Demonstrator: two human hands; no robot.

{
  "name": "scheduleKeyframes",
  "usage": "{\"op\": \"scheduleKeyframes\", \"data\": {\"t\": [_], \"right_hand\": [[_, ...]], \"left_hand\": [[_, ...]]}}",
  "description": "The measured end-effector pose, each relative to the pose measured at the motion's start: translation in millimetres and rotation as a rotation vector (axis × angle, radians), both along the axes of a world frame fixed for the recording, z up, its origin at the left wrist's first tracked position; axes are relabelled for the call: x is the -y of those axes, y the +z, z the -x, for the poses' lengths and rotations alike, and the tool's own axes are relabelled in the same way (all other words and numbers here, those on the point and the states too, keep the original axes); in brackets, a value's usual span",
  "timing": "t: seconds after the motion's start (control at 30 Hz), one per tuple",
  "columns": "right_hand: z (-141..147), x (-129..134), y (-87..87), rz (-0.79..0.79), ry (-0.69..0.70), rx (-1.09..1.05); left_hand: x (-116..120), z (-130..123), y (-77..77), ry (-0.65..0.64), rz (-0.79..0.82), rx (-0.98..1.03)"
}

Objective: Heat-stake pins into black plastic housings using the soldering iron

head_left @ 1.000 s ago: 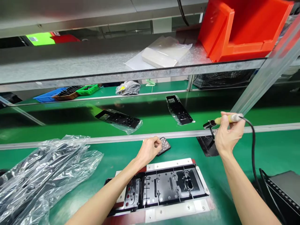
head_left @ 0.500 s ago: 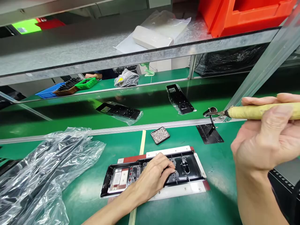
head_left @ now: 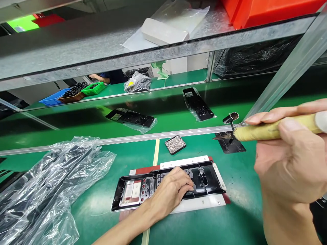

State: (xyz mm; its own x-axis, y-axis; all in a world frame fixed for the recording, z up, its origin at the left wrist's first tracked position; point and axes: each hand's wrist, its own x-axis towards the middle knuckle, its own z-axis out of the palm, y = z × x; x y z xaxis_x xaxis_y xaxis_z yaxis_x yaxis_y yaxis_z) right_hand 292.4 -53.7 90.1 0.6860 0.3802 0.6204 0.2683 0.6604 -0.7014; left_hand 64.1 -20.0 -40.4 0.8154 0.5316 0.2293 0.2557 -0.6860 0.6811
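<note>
Housing (head_left: 200,189) looked light, stiff, best held by its rim (head_left: 117,195); our left hand (head_left: 173,187) pinched over it, contents unclear, and our right hand (head_left: 288,160), right of it, gripped the soldering iron (head_left: 260,132).

Green bench (head_left: 217,226) — metal shelf (head_left: 76,51) above

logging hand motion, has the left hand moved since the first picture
Yes: judged against the metal rail, the left hand has moved nearer the camera, from the small black tray to the black housing.
</note>
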Motion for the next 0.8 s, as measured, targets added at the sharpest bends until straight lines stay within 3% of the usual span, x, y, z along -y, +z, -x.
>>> {"op": "scheduleKeyframes", "data": {"t": [0.1, 0.27, 0.47, 0.67, 0.8], "right_hand": [[5.4, 5.0, 3.7, -0.059, 0.121, -0.025], [18.3, 15.1, -1.2, -0.022, 0.292, -0.055], [45.4, 25.0, -10.2, 0.172, 0.496, -0.19], [56.8, 33.6, -10.5, 0.195, 0.507, -0.239], [60.8, 35.0, -10.6, 0.191, 0.486, -0.213]], "left_hand": [[1.0, 2.4, -2.2, -0.006, -0.023, 0.005], [5.9, 8.2, -0.5, 0.007, -0.1, 0.024], [16.4, 16.4, 2.4, 0.071, -0.198, 0.023], [22.7, 15.5, -2.8, -0.006, -0.332, -0.165], [22.0, 13.1, -2.7, -0.015, -0.331, -0.204]]}}
